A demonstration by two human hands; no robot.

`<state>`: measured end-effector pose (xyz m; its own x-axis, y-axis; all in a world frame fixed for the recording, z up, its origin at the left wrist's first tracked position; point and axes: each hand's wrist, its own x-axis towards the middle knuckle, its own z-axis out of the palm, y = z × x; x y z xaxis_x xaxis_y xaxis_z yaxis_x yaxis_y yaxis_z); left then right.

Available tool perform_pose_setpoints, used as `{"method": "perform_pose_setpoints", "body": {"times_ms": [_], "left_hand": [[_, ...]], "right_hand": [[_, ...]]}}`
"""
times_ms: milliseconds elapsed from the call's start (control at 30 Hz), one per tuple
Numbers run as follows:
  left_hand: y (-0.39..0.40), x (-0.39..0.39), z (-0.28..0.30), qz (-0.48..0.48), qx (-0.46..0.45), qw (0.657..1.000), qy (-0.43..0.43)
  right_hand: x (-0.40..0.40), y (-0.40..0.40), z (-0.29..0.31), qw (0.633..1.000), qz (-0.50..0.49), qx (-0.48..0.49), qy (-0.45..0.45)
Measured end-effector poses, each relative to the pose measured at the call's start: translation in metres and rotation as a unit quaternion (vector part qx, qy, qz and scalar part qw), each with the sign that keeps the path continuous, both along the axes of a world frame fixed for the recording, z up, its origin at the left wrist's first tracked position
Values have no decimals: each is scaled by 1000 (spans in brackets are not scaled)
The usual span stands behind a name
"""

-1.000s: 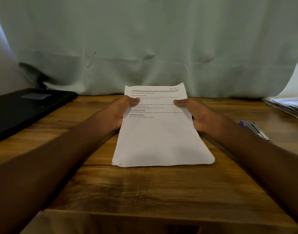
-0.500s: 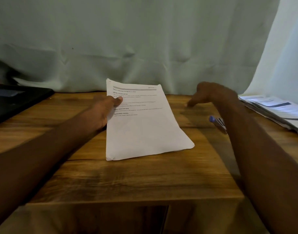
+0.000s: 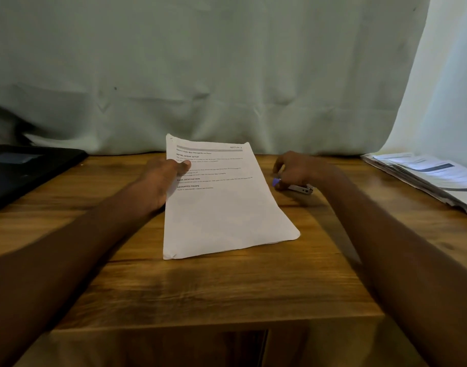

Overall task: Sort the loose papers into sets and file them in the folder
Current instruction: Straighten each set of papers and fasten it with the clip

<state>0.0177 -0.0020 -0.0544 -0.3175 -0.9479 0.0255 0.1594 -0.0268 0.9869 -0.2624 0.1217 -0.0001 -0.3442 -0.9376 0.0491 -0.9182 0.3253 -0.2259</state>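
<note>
A set of white printed papers (image 3: 221, 207) lies in the middle of the wooden table (image 3: 200, 287), its far end raised. My left hand (image 3: 161, 178) grips the set's left edge, thumb on top of the text. My right hand (image 3: 298, 168) is to the right of the set, down on a small silver stapler with a blue end (image 3: 301, 188), and its fingers curl over it. The black folder (image 3: 28, 168) lies shut at the table's left. A spread pile of loose papers (image 3: 425, 178) sits at the far right.
A pale green cloth (image 3: 227, 75) hangs behind the table as a backdrop. The table's front edge (image 3: 200, 327) runs close below the papers. Bare wood shows between the set and the folder.
My right hand let go of the paper set, swung right and came down on the stapler. My left hand keeps hold of the set, which has turned a little.
</note>
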Motion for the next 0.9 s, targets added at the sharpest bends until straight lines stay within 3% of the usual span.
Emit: {"method": "perform_pose_setpoints", "body": {"times_ms": [167, 267, 400, 467, 534, 634, 800, 900], "left_hand": [[2, 10, 4, -30, -14, 999, -27], [3, 12, 3, -82, -42, 994, -63], [12, 6, 3, -138, -84, 982, -101], [22, 1, 4, -162, -104, 975, -114], [29, -4, 4, -183, -135, 965, -129], [36, -10, 4, -199, -148, 961, -123], [41, -14, 4, -200, -158, 961, -102], [40, -14, 3, -203, -161, 961, -97]], "right_hand": [[-8, -4, -6, 999, -46, -26, 6], [-9, -8, -10, 990, -33, -124, -51], [0, -8, 6, 909, -21, -347, -231], [11, -5, 19, 880, 8, -367, -301], [26, -1, 25, 876, 51, -348, -330], [50, 1, 18, 903, 105, -304, -287], [62, -9, -2, 941, 92, -309, -100], [71, -7, -9, 950, 123, -278, -74]]}}
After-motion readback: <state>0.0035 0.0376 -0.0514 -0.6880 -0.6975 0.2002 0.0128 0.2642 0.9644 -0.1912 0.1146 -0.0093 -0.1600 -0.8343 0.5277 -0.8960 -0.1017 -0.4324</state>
